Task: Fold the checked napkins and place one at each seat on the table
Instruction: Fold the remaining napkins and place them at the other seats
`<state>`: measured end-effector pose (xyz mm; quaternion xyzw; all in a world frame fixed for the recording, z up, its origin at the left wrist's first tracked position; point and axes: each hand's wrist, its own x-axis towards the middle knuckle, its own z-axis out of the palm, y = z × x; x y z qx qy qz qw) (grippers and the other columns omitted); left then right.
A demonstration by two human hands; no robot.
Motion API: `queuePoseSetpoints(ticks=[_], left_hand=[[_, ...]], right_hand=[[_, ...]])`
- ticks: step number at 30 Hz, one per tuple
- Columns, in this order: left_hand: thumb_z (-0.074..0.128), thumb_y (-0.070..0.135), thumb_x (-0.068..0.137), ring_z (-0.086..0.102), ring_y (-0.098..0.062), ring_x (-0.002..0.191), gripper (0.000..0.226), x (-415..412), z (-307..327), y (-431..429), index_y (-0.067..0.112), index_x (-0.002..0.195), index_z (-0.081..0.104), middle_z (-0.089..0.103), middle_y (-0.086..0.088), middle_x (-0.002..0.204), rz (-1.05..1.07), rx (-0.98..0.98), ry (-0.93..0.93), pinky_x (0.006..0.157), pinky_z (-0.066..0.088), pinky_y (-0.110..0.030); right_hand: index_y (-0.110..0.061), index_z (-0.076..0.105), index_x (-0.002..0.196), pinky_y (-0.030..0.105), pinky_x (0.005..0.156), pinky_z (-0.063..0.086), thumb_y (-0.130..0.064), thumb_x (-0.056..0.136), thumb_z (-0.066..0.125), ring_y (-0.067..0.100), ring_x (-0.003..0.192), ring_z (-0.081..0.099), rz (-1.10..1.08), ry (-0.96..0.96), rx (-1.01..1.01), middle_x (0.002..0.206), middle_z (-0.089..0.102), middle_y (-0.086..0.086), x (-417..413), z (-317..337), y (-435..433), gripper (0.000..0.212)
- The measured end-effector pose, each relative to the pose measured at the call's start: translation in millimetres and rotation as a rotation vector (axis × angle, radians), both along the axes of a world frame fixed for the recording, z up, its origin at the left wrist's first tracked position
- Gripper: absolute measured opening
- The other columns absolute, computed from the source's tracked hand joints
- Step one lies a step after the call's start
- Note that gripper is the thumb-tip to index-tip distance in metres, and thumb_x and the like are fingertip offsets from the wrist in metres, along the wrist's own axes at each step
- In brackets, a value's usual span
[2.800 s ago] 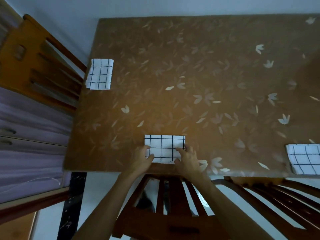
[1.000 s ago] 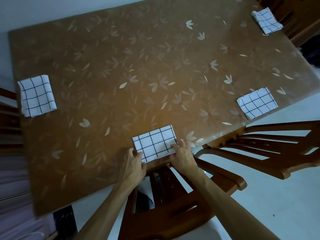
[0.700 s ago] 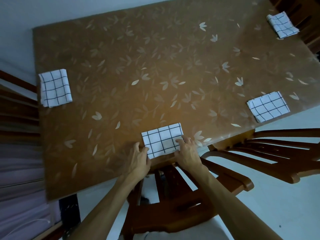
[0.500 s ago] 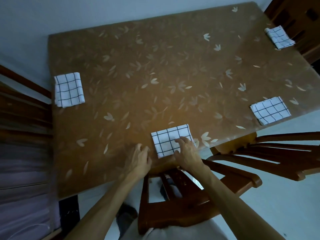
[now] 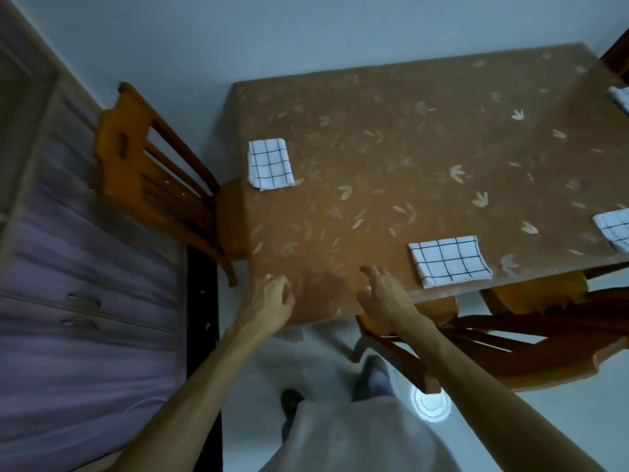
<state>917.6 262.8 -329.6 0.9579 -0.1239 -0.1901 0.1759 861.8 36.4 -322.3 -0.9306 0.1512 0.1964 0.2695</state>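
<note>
A folded white napkin with black checks [image 5: 450, 261] lies at the near edge of the brown leaf-patterned table [image 5: 391, 172]. A second folded napkin [image 5: 270, 164] rests at the table's left end, in front of a chair. A third napkin [image 5: 614, 229] shows at the right edge, and a corner of a fourth napkin [image 5: 621, 98] at the far right. My left hand [image 5: 269, 301] hovers over the table's near left corner, fingers loosely curled and empty. My right hand [image 5: 384, 298] is spread open, left of the near napkin and apart from it.
A wooden chair [image 5: 153, 172] stands at the table's left end. Two more wooden chairs [image 5: 531, 338] are tucked under the near side at the right. A purple drawer cabinet [image 5: 75, 301] fills the left. White floor lies below me.
Both hands have come off the near napkin and moved left of it. The view has swung left, so the napkins sit further right in frame.
</note>
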Motion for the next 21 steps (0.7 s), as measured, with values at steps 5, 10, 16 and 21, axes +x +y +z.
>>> queuePoseSetpoints(ticks=[5,10,16,21], left_hand=[[0.056,0.03,0.098,0.062,-0.024,0.108,0.021,12,10,56,0.018,0.114,0.064,0.062,-0.005,0.115,0.097,0.021,-0.013,0.083,0.052,-0.036],[0.055,0.026,0.098,0.06,-0.027,0.109,0.019,38,19,83,0.016,0.112,0.064,0.063,-0.008,0.116,0.138,-0.007,-0.017,0.086,0.052,-0.038],[0.054,0.024,0.1,0.062,-0.022,0.105,0.02,81,20,79,0.016,0.116,0.063,0.061,-0.006,0.117,0.176,-0.08,-0.042,0.076,0.047,-0.028],[0.053,0.027,0.101,0.06,-0.019,0.113,0.031,133,8,57,0.016,0.13,0.058,0.058,-0.005,0.129,0.215,-0.135,-0.008,0.09,0.052,-0.032]], right_hand=[[-0.016,0.036,0.151,0.043,0.106,0.045,-0.019,0.095,0.052,0.031,0.13,0.05,0.087,0.001,-0.002,0.148,0.046,0.013,26,7,51,0.058],[-0.01,0.038,0.15,0.041,0.105,0.044,-0.016,0.095,0.052,0.032,0.131,0.05,0.136,-0.048,-0.012,0.147,0.047,0.016,64,18,77,0.056],[-0.009,0.042,0.148,0.038,0.103,0.044,-0.015,0.094,0.053,0.031,0.128,0.052,0.145,-0.075,-0.005,0.143,0.051,0.016,119,19,89,0.056],[-0.007,0.042,0.148,0.035,0.103,0.042,-0.015,0.094,0.053,0.031,0.129,0.052,0.153,-0.057,0.04,0.143,0.051,0.017,184,6,86,0.055]])
